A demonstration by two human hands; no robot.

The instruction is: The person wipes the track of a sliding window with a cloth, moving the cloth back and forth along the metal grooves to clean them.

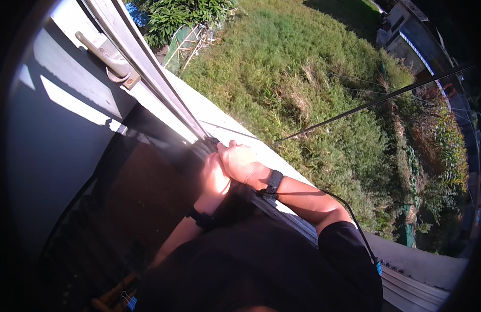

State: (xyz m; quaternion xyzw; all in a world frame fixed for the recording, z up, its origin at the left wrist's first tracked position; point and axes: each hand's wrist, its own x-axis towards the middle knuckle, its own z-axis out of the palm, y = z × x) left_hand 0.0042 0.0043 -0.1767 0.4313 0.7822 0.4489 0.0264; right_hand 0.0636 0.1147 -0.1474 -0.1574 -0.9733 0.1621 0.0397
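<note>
My right hand (pixel 239 159) is curled, with a dark band on its wrist. A small dark object (pixel 212 141) sits at its fingertips, too hidden to name. Pressed close beside it is my left hand (pixel 216 175), partly washed out by sunlight; its fingers and anything in them are hidden. Both hands are at the lower end of an upright window-sash edge (pixel 178 99), over the metal window track (pixel 289 218). Outside the track runs a bright white sill (pixel 209 107). A metal window handle (pixel 107 58) is mounted on the frame at upper left.
A thin black cable (pixel 351 210) hangs beside my right arm, near a blue clip (pixel 379 268). Another blue binder clip (pixel 131 302) is at lower left. A dark overhead line (pixel 373 102) crosses above overgrown grass (pixel 263 58) outside. Buildings (pixel 410 43) stand at upper right.
</note>
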